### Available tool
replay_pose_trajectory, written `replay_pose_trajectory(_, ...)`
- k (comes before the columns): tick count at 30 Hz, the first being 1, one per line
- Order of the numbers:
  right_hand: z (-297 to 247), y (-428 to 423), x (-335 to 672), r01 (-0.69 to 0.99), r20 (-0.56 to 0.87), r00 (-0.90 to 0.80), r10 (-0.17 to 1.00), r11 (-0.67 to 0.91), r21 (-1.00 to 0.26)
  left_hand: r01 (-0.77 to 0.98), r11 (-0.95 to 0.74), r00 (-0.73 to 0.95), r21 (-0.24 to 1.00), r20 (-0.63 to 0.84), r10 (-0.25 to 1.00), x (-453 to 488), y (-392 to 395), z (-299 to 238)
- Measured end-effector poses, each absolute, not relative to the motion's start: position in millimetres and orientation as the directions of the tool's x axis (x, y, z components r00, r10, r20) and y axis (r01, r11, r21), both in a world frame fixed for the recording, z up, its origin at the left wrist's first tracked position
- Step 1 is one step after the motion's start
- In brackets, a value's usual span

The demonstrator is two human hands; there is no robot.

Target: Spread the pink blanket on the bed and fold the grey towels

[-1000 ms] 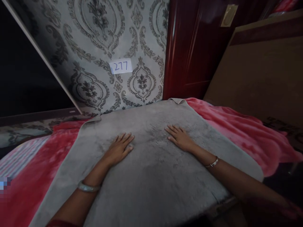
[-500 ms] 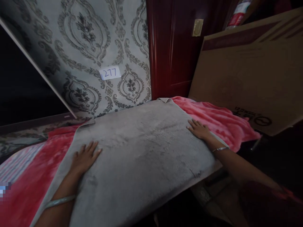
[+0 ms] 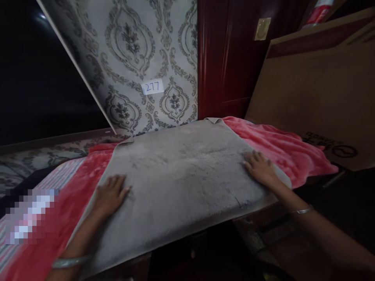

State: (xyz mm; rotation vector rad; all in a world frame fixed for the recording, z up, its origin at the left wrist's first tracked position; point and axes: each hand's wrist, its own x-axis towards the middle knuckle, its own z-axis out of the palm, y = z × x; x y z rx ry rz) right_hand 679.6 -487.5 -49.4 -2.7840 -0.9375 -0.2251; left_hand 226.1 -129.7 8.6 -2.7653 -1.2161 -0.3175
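Note:
A grey plush cloth (image 3: 175, 183) lies spread over a pink-red fleece blanket (image 3: 281, 146). Its far corners are turned over a little, and its surface shows faint creases. My left hand (image 3: 109, 195) rests flat near the cloth's left edge, fingers stretched out, with a bangle on the wrist. Near the right edge, my right hand (image 3: 260, 169) presses palm down on the cloth, fingers apart, and that wrist has a bangle too. Neither hand grips anything.
A patterned wall with a paper label "277" (image 3: 152, 86) stands behind the cloth. On the left is a large dark screen (image 3: 49, 86); on the right, a big cardboard box (image 3: 316, 93) beside a dark red door (image 3: 228, 58). Striped fabric (image 3: 63, 175) shows at the left.
The view has swung left, so the scene sits further right. My right hand has slid slightly nearer to me along the cloth; my left hand is still near the left edge.

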Motion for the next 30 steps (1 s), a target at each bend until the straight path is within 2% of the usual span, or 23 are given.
replay_pose_trajectory(1, -47.5, -473.5, 661.0, 0.692, 0.227, 0.72, 0.656, -0.707, -0.15, 0.696, -0.718, 0.708, -0.009, 0.179, 0.683, 240.3, -142.1, 4.8)
replay_pose_trajectory(4, -44.8, -429.0, 602.9, 0.872, 0.19, 0.483, 0.855, -0.45, -0.191, 0.446, -0.894, 0.894, 0.042, 0.027, 0.447, 289.3, -190.3, -7.4)
replay_pose_trajectory(6, -45.5, -407.9, 572.4, 0.916, 0.134, 0.379, 0.916, -0.351, -0.195, 0.345, -0.935, 0.939, 0.085, -0.016, 0.345, 313.7, -221.1, -15.7)
replay_pose_trajectory(8, -47.1, -399.3, 555.0, 0.929, 0.105, 0.345, 0.933, -0.324, -0.18, 0.326, -0.941, 0.945, 0.091, 0.004, 0.328, 323.5, -241.3, -23.3)
replay_pose_trajectory(16, -59.6, -430.1, 553.2, 0.942, 0.108, 0.315, 0.943, -0.296, -0.159, 0.347, -0.936, 0.926, 0.058, 0.141, 0.351, 271.6, -245.2, -43.3)
replay_pose_trajectory(22, -64.1, -442.4, 554.6, 0.953, 0.099, 0.254, 0.962, -0.231, -0.196, 0.488, -0.872, 0.846, 0.044, 0.224, 0.484, 221.1, -241.9, -54.1)
replay_pose_trajectory(26, -45.7, -410.9, 558.6, 0.955, 0.114, 0.2, 0.973, -0.168, -0.243, 0.58, -0.813, 0.786, 0.052, 0.226, 0.575, 200.8, -240.4, -51.9)
replay_pose_trajectory(30, -33.2, -362.4, 556.4, 0.967, 0.141, 0.142, 0.98, -0.107, -0.233, 0.628, -0.776, 0.747, 0.059, 0.236, 0.622, 193.2, -246.9, -49.8)
